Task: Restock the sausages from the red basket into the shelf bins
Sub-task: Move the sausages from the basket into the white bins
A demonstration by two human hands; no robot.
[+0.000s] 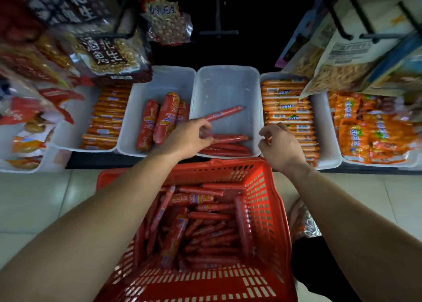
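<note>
The red basket [258, 194] stands on the floor below me, with several thin and thick red sausages [205, 228] inside. On the shelf ahead, the middle clear bin [228, 82] has several thin red sausages [228, 146] along its near edge. My left hand [187, 139] reaches over that bin's near left corner, fingers curled, and pinches the end of a thin red sausage [225, 113] that points up and to the right. My right hand [280, 144] hovers at the bin's right rim with loosely curled fingers and nothing visible in it.
The bin to the left [159, 80] holds three thick red sausages [164, 119]. Bins of orange sausages [287, 110] sit further left and right, and orange packets [370, 137] lie at the far right. Snack bags [109, 50] hang overhead. A pale tiled floor surrounds the basket.
</note>
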